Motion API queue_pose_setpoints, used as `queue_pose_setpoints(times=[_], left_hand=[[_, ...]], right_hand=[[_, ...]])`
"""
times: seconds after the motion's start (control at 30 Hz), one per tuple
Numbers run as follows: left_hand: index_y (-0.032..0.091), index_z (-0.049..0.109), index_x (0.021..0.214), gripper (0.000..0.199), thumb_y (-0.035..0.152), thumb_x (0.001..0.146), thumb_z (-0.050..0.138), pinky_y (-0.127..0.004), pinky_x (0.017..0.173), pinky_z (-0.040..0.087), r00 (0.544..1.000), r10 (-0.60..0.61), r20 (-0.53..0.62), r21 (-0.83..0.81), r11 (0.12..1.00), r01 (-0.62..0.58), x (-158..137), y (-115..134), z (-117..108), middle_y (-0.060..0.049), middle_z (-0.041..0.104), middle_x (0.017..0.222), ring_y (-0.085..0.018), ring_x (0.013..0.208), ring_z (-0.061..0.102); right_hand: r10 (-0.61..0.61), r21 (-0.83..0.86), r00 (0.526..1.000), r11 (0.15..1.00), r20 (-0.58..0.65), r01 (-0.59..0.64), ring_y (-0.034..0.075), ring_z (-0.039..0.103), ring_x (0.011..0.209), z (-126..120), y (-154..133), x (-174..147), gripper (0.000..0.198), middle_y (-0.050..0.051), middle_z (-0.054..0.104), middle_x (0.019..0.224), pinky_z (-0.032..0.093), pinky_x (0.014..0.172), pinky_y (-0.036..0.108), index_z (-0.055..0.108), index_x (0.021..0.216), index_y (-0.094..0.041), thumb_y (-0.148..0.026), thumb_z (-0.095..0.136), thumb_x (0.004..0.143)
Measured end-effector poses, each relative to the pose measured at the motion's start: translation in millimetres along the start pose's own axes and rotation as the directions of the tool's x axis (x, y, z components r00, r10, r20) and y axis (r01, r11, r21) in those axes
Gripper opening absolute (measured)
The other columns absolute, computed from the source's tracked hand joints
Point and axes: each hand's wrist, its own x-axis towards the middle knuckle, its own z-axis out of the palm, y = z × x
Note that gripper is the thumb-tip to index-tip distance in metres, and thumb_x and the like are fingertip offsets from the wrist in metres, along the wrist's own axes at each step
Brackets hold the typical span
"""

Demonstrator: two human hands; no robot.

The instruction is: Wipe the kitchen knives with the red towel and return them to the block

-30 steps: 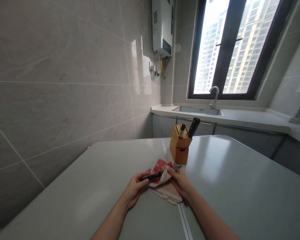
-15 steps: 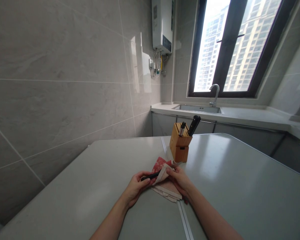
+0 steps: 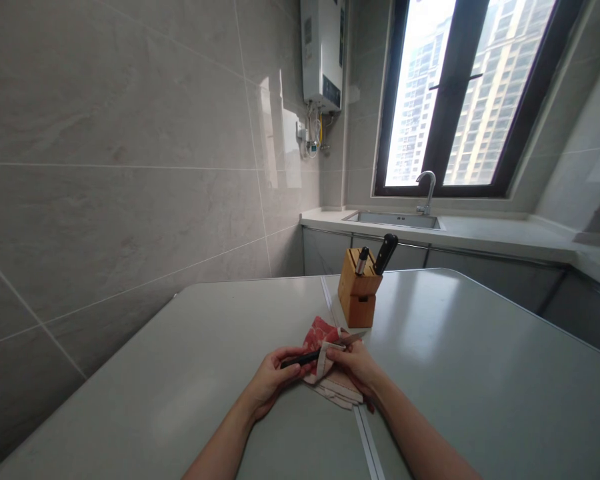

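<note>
1. Left hand, mine: fingers wrapped about the black handle of the knife, thumb lying along it.
2. Right hand, mine: fingers pinched on the cloth, thumb on top, over the blade; other fingertips hidden beneath.
3. Knife, one: held between my two hands, above the surface, its tip pointing to my right and slightly away.
4. Cloth, one: red patterned face, pale reverse; folded over the middle of the knife, the bare tip showing past it. Lower folds hang below my right hand; whether they touch the surface, I cannot tell.
5. Block, wooden: upright on the surface, just beyond my right hand. Two handles stand in its top, the larger black and leaning right, the smaller black and silver.
6. Seam, pale: crosses the surface, passing under the cloth.
7. Sink, with tap: at the rear, below the window.
</note>
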Motion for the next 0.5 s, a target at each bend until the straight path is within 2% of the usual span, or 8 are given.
queue_pose_setpoints(times=[0.2, 0.5], left_hand=[[0.008, 0.060, 0.106, 0.040, 0.016, 0.069, 0.072, -0.032, 0.091, 0.044, 1.000, -0.017, -0.006, -0.012, 1.000, 0.016, -0.1, 0.8, 1.5, -0.020, 0.064, 0.107, -0.023, 0.093, 0.064], [0.007, 0.063, 0.097, 0.031, 0.012, 0.068, 0.072, -0.027, 0.085, 0.049, 0.993, -0.032, -0.111, -0.101, 0.995, 0.020, 3.5, -5.4, -5.6, -0.017, 0.068, 0.099, -0.020, 0.087, 0.066]], right_hand=[[-0.006, -0.085, 0.999, 0.996, -0.050, 0.002, 0.024, 0.065, 0.081, -3.6, 2.9, 0.7, 0.034, 0.006, 0.069, 0.086, 0.048, 0.080, 0.042, 0.059, 0.088, -0.016, -0.015, 0.075, 0.058], [-0.004, 0.020, 0.999, 1.000, -0.034, 0.005, 0.024, 0.064, 0.084, -3.9, 4.8, 0.7, 0.037, 0.007, 0.069, 0.090, 0.046, 0.085, 0.043, 0.056, 0.095, -0.018, -0.015, 0.073, 0.062]])
